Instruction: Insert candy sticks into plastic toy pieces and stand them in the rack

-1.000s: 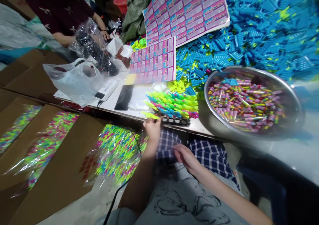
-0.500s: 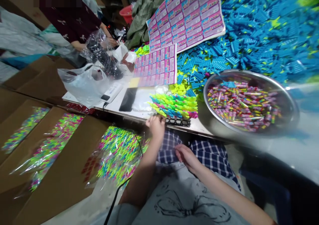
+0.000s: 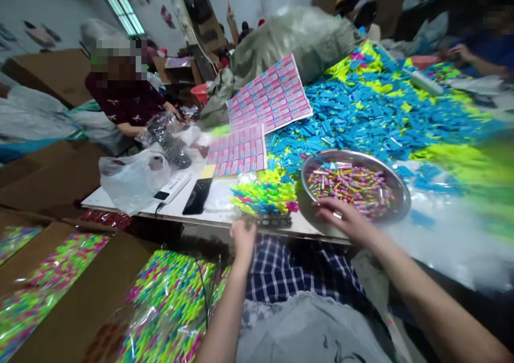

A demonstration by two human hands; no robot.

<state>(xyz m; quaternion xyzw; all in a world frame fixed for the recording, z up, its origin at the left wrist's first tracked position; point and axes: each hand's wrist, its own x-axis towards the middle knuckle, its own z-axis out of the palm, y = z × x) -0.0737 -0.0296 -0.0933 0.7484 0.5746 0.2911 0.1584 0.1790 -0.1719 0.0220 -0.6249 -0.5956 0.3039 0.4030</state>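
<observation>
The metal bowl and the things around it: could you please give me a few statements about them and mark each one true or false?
1. The metal bowl holds small wrapped candies. True.
2. The right hand is at the bowl's near rim. True.
3. The left hand rests inside the bowl. False: it is at the table edge, below the rack of coloured toys.
4. The pile behind the bowl is mostly red. False: the plastic pieces are mostly blue.
5. A black phone lies on the table. True.

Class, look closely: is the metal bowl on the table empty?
No. The metal bowl holds a heap of small multicoloured wrapped pieces, and the person's right hand hovers at its near rim.
</observation>
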